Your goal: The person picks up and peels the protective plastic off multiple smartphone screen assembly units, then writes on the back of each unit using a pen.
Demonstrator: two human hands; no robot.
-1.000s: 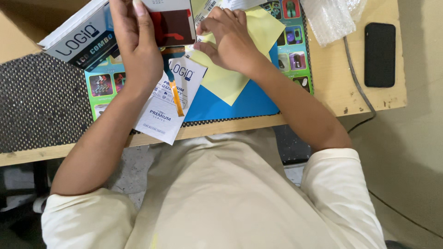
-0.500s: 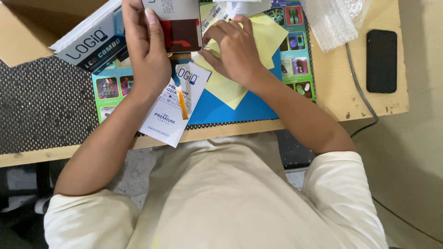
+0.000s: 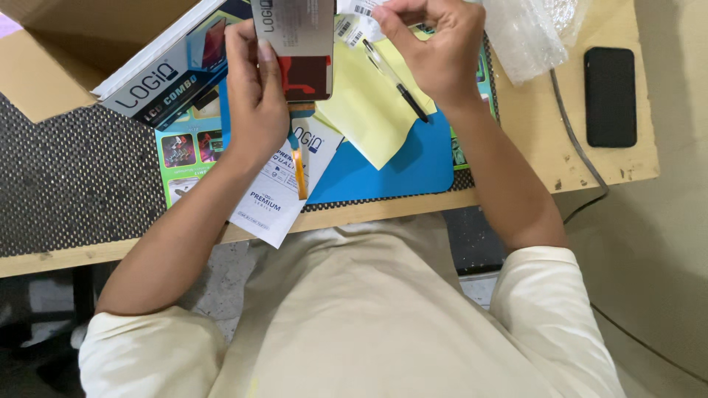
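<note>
My left hand [image 3: 254, 92] grips a flat grey display panel [image 3: 295, 44] by its left edge, and an orange flex cable [image 3: 299, 173] hangs from the panel's lower end. My right hand [image 3: 435, 44] pinches a white barcode label strip [image 3: 354, 18] next to the panel's top right corner. A clear pen with a black tip [image 3: 394, 81] slants down from under that hand, over a yellow sheet [image 3: 369, 118]. The sheet lies on a blue mat [image 3: 391, 166]. A white printed leaflet [image 3: 276, 195] lies under my left wrist.
A printed product box [image 3: 169, 74] leans on an open cardboard box [image 3: 59, 51] at the top left. Bubble wrap [image 3: 531, 33] and a black phone [image 3: 610, 96] sit at the right, with a cable [image 3: 582, 162] running off the wooden desk edge [image 3: 369, 210]. A dark mesh mat [image 3: 66, 184] covers the left.
Both hands have risen toward the top of the view. My right hand has left the yellow sheet and now holds the label strip beside the panel.
</note>
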